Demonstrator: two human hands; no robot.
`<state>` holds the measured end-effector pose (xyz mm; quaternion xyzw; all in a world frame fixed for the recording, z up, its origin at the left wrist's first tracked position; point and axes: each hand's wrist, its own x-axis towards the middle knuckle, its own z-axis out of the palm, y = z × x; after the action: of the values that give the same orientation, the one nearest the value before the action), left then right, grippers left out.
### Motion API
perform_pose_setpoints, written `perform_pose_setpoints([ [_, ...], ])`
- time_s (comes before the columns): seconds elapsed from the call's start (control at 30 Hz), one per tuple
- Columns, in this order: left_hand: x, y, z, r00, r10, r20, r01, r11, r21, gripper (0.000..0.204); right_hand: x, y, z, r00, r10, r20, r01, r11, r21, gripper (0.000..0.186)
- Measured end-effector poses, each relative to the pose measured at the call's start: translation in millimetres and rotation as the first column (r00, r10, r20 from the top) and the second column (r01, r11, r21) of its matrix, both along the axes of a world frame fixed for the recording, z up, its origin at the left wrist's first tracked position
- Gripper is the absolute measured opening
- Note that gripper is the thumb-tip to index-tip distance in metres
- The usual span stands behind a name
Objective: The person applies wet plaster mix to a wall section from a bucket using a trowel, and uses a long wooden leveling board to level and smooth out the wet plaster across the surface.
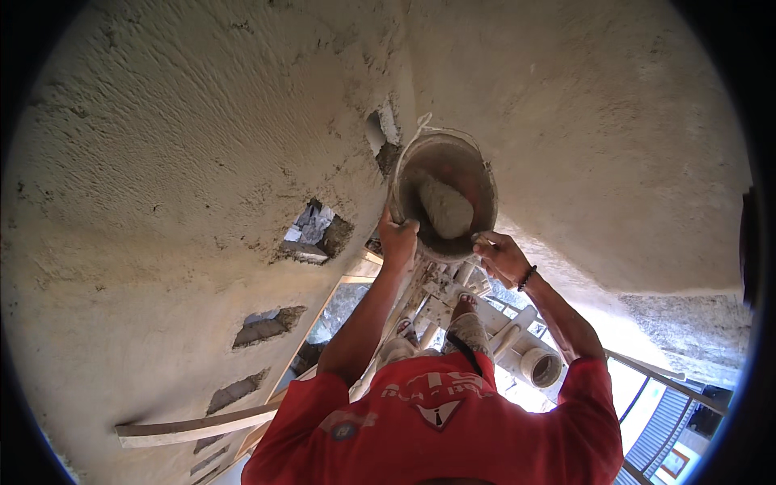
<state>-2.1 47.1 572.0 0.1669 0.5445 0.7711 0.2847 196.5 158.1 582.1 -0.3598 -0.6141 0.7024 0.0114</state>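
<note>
A round, mortar-crusted metal pan point(478, 179) is held close to the corner of a rough plastered wall point(162, 162). A lump of grey mortar point(444, 208) lies inside it. My left hand point(398, 242) grips the pan's lower left rim. My right hand point(501, 255), with a dark bead bracelet on the wrist, grips the lower right rim. Both forearms rise from my red shirt point(436, 420) at the lower edge. Below the pan I see my mortar-spattered legs and sandalled feet point(465, 307).
Several rectangular holes point(315, 233) are cut in the left wall, and another plastered wall point(614, 145) fills the right. A wooden plank point(194, 426) juts out at lower left. Spattered scaffold poles and a white round pipe end point(543, 368) lie beneath my feet. A metal railing point(655, 376) runs at lower right.
</note>
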Motion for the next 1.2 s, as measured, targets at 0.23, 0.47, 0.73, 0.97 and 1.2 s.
perform_pose_setpoints([
  [0.23,-10,9,0,0.993,0.069,0.090,-0.074,0.996,0.050,0.061,-2,-26,18,0.941,-0.220,-0.258,0.048,0.839,-0.542,0.043],
  [0.47,-27,15,-9,0.983,0.123,0.134,-0.136,0.987,0.088,0.066,-41,-49,39,0.710,-0.555,-0.433,0.171,0.733,-0.659,0.041],
  [0.73,-40,-14,-19,0.978,0.180,0.105,-0.184,0.982,0.031,0.060,-58,-6,75,0.251,-0.761,-0.598,0.458,0.638,-0.619,0.026],
  [0.97,-45,-65,-28,0.968,0.211,0.134,-0.203,0.977,-0.069,0.057,-52,37,142,-0.237,-0.598,-0.766,0.782,0.350,-0.515,0.042],
  [1.2,-32,-110,0,0.946,0.279,0.164,-0.274,0.960,-0.052,0.057,-106,76,181,-0.229,-0.439,-0.869,0.968,-0.003,-0.253,0.058],
])
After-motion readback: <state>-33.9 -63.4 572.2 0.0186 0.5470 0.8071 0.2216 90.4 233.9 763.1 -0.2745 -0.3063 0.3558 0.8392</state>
